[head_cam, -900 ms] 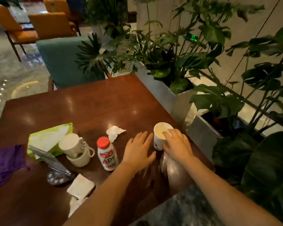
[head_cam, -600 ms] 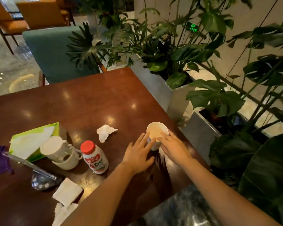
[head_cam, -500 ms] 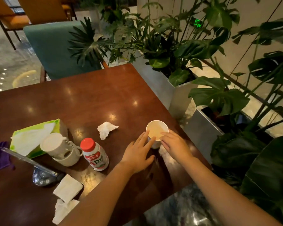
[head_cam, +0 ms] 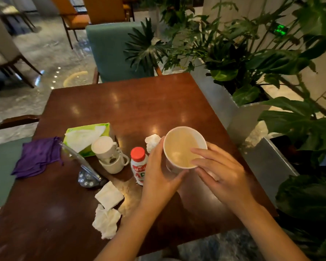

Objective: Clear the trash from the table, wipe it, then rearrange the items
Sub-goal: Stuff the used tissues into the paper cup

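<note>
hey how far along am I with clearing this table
Nothing looks finished yet. In hand: your left hand and right hand hold the paper cup. Left: crumpled tissues, folded napkin, wiping with the purple cloth, then arranging the bottle and mugs.

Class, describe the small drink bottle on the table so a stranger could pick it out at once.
Start at the brown wooden table and find the paper cup held in both hands. Just to its left, beside the left hand, stands the small bottle. Unlike the stacked white mugs nearby, it has a red cap and red label.
</note>
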